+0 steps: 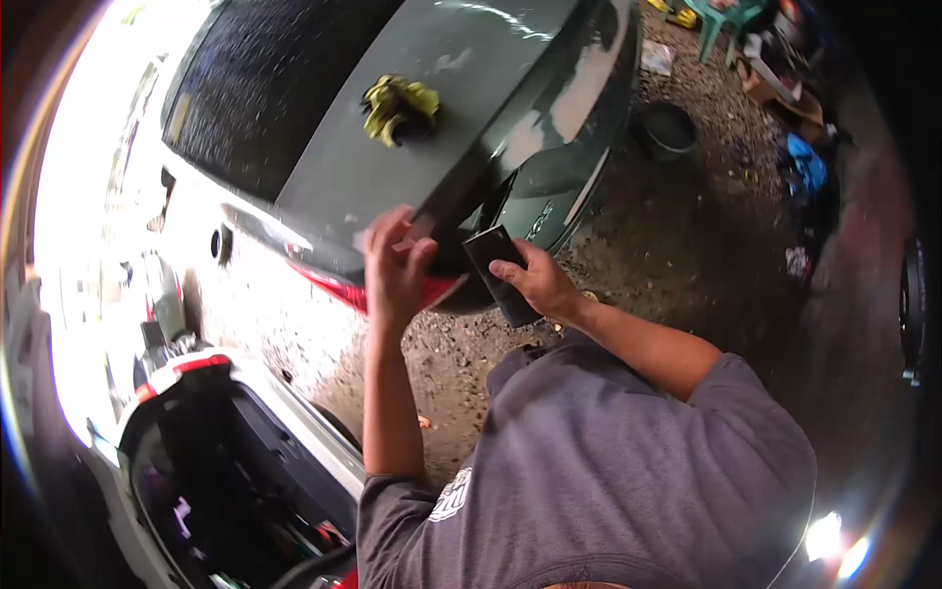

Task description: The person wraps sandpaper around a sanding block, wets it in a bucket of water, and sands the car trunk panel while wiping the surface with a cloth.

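Observation:
My right hand (535,280) grips a dark, flat, rectangular block (502,277), thumb on its upper face. To its left my left hand (397,260) is raised near the rear corner of a dark green car (392,187), fingers curved and apart, slightly blurred, with nothing seen between them. Whether its fingertips touch the car I cannot tell. A crumpled yellow-and-black cloth or glove (400,110) lies on the car's panel. Pale sanded patches (579,93) show on the bodywork beyond.
Behind the car sits a black bucket (667,131) on wet, gravelly ground (687,245). A green stool (721,25), a cardboard box (800,108) and a blue bag (807,162) are at the upper right. Another vehicle with its rear open (231,461) stands at the lower left.

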